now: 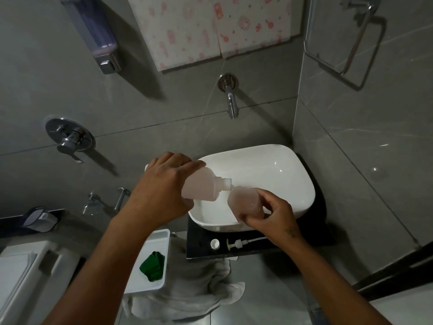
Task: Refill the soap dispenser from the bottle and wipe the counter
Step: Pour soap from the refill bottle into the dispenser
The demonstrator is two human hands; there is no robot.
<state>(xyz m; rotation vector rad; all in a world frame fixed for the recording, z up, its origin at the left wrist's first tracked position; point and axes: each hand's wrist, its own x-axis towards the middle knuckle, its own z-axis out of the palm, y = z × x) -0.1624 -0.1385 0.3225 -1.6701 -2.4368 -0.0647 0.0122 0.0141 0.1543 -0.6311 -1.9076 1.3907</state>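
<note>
My left hand (164, 186) grips a translucent refill bottle (203, 186) with pinkish soap, tipped on its side so its threaded neck points right. The neck meets the open top of a small clear soap dispenser (246, 202), which my right hand (269, 214) holds from below over the white basin (281, 174). The dispenser holds pink liquid. Its pump head (241, 243) lies on the black counter (316, 233) in front of the basin, beside a white bottle cap (214, 244). A green cloth (153, 266) lies in a white tray (143, 282).
A chrome tap (230, 97) juts from the grey tiled wall above the basin. A wall-mounted dispenser (100, 41) and a mixer handle (69, 138) are at the left. A grey towel (192, 292) hangs below the counter. A toilet cistern (28, 266) stands at lower left.
</note>
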